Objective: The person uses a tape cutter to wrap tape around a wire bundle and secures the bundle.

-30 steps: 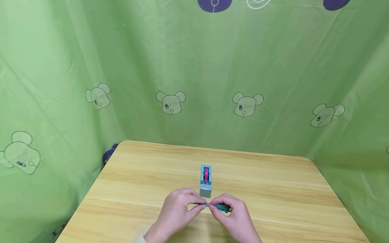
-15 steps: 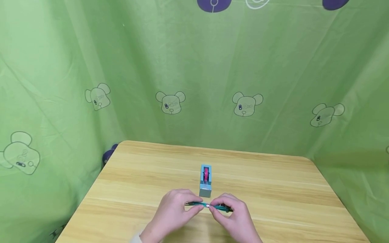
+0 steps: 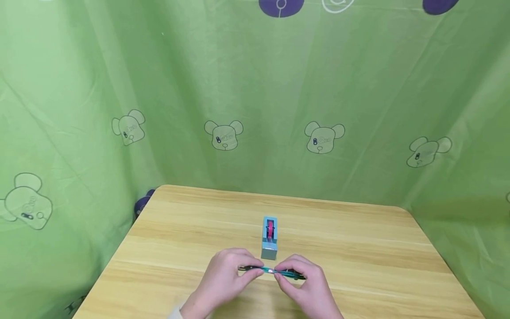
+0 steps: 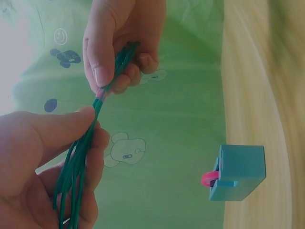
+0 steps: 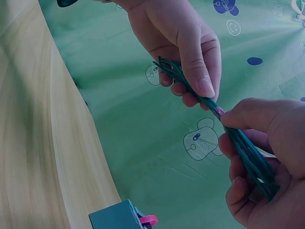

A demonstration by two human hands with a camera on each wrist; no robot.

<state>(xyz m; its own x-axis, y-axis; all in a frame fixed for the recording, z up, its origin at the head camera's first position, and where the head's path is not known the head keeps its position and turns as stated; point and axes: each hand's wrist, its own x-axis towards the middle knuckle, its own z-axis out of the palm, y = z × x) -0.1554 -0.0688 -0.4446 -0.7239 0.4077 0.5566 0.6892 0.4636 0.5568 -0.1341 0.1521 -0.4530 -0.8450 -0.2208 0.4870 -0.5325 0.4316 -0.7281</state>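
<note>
Green cord (image 3: 275, 271), bundled and bound with pink tape, looks light and floppy to us, so our left hand (image 3: 225, 279) and right hand (image 3: 308, 283) pinch it either side of the binding, just before the tape dispenser (image 3: 269, 237).

"Where are your hands?"
"Low in the head view's centre: my left hand (image 3: 225, 274) and right hand (image 3: 307, 281), fingertips almost meeting."
"How are the fingers set?"
"Curled on both, thumb pressed to forefinger in a pinch, wrists angled inward."
</note>
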